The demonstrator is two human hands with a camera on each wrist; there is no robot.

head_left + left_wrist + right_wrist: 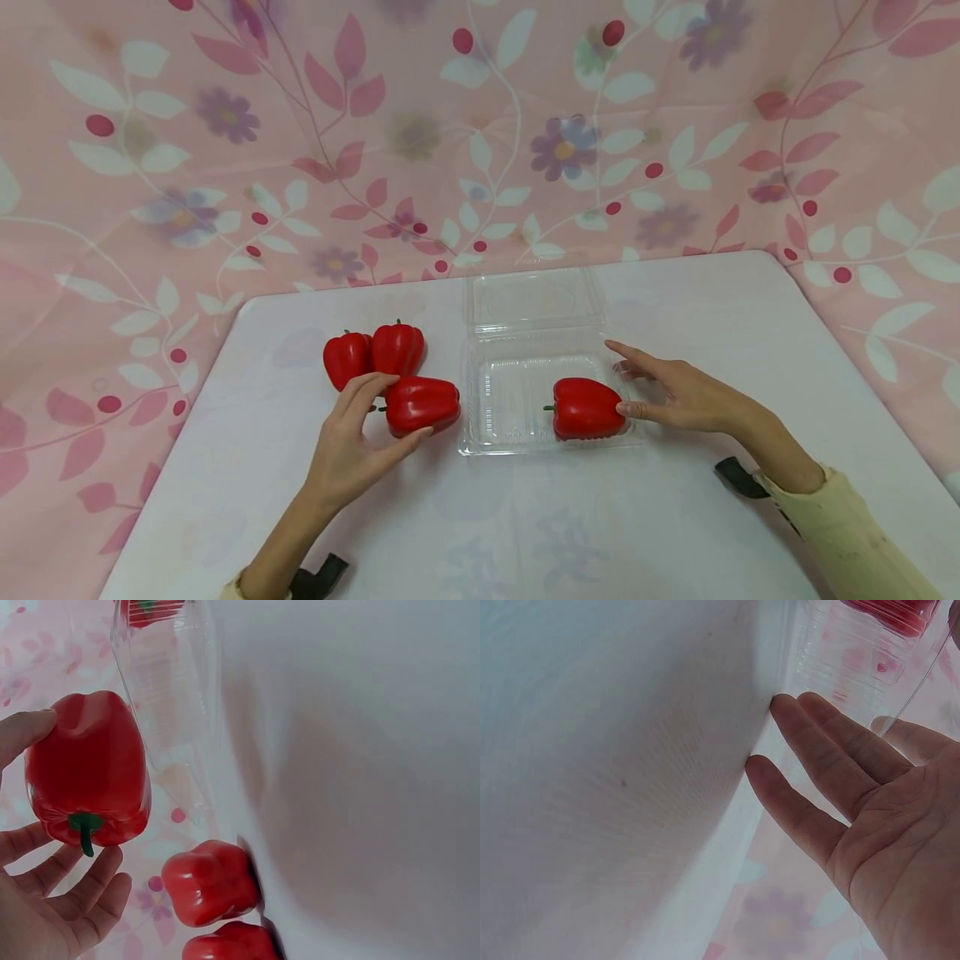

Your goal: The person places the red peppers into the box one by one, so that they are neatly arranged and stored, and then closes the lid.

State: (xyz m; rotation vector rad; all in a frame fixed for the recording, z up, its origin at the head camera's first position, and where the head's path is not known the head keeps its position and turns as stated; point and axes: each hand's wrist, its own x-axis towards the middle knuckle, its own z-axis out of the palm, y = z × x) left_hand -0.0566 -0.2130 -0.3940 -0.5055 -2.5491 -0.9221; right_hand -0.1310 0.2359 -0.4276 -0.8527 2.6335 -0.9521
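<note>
A person's left hand [358, 446] grips a red pepper [423, 405] between thumb and fingers just left of an open clear container [513, 396], while the right hand [682, 395], fingers extended and gripping nothing, sits at the container's right side beside a second pepper [588, 408] lying inside. A light hold, a lift well over the rim and a steadying right hand would likely keep the container from shifting.

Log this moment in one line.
left hand: grips red pepper, left of clear container | right hand: at container's right edge | container: lid open, one pepper inside | table: two more peppers
</note>
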